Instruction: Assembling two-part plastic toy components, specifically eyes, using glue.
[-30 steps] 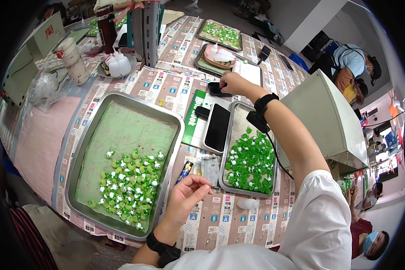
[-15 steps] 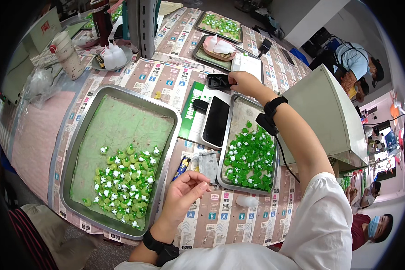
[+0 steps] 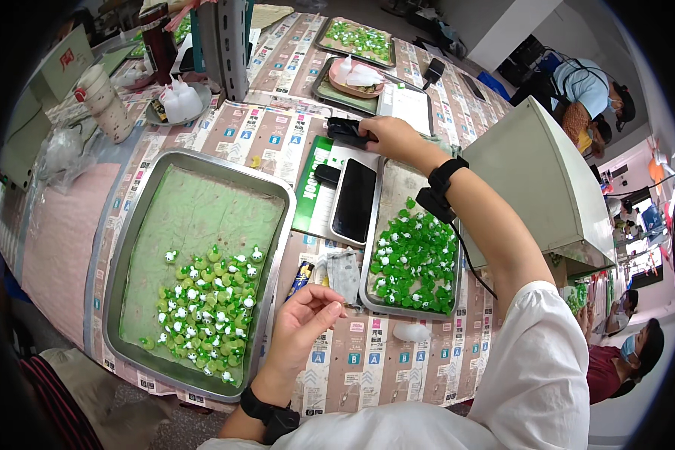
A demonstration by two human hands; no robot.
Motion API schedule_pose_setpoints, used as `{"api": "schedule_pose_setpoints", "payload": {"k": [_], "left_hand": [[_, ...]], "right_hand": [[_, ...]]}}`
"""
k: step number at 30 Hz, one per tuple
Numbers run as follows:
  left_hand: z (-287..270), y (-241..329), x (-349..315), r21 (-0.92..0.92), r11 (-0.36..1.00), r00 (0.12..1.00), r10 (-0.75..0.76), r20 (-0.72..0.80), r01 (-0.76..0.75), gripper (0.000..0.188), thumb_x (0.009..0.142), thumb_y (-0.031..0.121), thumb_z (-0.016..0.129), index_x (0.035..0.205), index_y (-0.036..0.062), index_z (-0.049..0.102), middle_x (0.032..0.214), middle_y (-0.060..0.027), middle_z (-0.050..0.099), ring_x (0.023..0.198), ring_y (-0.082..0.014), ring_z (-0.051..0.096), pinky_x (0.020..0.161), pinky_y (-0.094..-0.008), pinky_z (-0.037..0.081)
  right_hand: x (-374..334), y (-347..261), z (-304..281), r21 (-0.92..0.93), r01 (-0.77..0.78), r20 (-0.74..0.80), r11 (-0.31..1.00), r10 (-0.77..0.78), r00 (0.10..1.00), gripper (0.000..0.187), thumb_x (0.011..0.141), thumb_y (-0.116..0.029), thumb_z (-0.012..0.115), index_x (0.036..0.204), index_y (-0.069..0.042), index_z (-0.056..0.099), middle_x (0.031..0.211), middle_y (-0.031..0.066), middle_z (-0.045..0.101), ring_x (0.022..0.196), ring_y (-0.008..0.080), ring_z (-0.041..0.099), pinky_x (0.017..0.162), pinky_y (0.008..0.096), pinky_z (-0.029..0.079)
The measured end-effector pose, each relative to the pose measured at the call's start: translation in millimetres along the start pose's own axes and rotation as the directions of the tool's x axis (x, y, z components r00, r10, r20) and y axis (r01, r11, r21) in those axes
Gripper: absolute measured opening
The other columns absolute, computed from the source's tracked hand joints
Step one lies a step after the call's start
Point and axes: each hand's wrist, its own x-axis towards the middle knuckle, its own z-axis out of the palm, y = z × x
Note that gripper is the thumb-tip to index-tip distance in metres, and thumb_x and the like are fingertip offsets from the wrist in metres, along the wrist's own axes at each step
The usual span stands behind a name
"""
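At the far side of the green-covered notebook (image 3: 304, 191), my right hand (image 3: 388, 139) grips a small black plastic object (image 3: 346, 131) by its right end. I cannot make out its exact kind. My left hand (image 3: 304, 324) hovers between the two trays, fingers curled and thumb tip close to the index fingertip. Whatever may be between those tips is too small to see. To its left, a large metal tray (image 3: 202, 160) lined with green cloth holds several pale-green figures with white heads (image 3: 206, 319). Darker green ones (image 3: 412, 259) fill a smaller metal tray (image 3: 369, 274).
A black-screened phone (image 3: 355, 201) lies on the notebook. Near my left hand are a blue-yellow tube (image 3: 300, 280), a grey cloth (image 3: 343, 276) and a small white bottle (image 3: 412, 332). A pale box (image 3: 536, 180) stands right; a metal post (image 3: 232, 52) rises at the back.
My right hand has shifted slightly left with the black object, which is now tilted differently. My left hand keeps nearly the same pose. The whole view has shifted a little.
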Motion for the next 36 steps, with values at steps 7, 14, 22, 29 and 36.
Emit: {"api": "schedule_pose_setpoints", "payload": {"k": [7, 14, 22, 29, 36], "left_hand": [[0.0, -0.1, 0.4, 0.004, 1.0, 1.0, 0.007, 0.012, -0.007, 0.011, 0.085, 0.009, 0.058, 0.094, 0.0037, 0.056, 0.083, -0.0035, 0.059, 0.074, -0.0078, 0.052, 0.068, -0.0209, 0.042], [2.1, -0.2, -2.5, 0.017, 1.0, 1.0, 0.015, 0.005, -0.015, 0.01, 0.085, 0.008, 0.057, 0.094, 0.0031, 0.056, 0.082, -0.0039, 0.059, 0.073, -0.0077, 0.052, 0.067, -0.0201, 0.042], [0.1, -8.1, -3.2, 0.011, 0.999, 0.999, 0.04, 0.013, -0.04, 0.01, 0.085, 0.008, 0.058, 0.094, 0.0029, 0.056, 0.081, -0.0047, 0.059, 0.066, -0.0081, 0.052, 0.062, -0.0197, 0.042], [4.4, -11.3, -4.1, -0.036, 0.998, 0.996, 0.052, 0.078, -0.049, 0.013, 0.086, 0.009, 0.058, 0.097, 0.0023, 0.056, 0.082, -0.004, 0.06, 0.068, -0.0074, 0.053, 0.063, -0.0188, 0.041], [17.6, -27.7, -14.4, 0.033, 0.999, 0.977, -0.005, 0.211, -0.002, 0.019, 0.084, 0.012, 0.062, 0.099, 0.0012, 0.056, 0.085, -0.0065, 0.061, 0.068, -0.0096, 0.055, 0.065, -0.0217, 0.044]], "right_hand": [[5.9, -26.9, -7.6, 0.145, 0.074, 0.114, 0.987, -0.091, 0.989, 0.024, 0.071, -0.008, 0.062, 0.096, -0.007, 0.061, 0.081, 0.0105, 0.064, 0.079, 0.0278, 0.061, 0.07, 0.0369, 0.048], [-14.3, -23.7, -18.6, 0.224, 0.091, 0.108, 0.97, -0.117, 0.987, 0.027, 0.074, -0.004, 0.056, 0.101, -0.005, 0.06, 0.078, 0.011, 0.064, 0.07, 0.0262, 0.061, 0.066, 0.0348, 0.048], [-102.2, -81.8, -95.8, 0.165, 0.151, -0.1, 0.975, -0.136, 0.986, 0.018, 0.078, -0.007, 0.056, 0.095, -0.004, 0.061, 0.082, 0.0133, 0.064, 0.072, 0.0294, 0.061, 0.067, 0.0371, 0.049], [-260.1, -153.3, -131.6, 0.503, 0.076, -0.231, 0.861, 0.05, 0.972, 0.015, 0.08, -0.008, 0.061, 0.094, -0.002, 0.061, 0.08, 0.0106, 0.065, 0.071, 0.0213, 0.063, 0.064, 0.0303, 0.049], [-408.6, -183.4, -72.2, 0.776, -0.213, -0.106, 0.593, 0.455, 0.884, 0.012, 0.08, -0.006, 0.064, 0.091, -0.002, 0.066, 0.085, 0.0095, 0.067, 0.079, 0.0181, 0.064, 0.073, 0.0283, 0.049]]}}
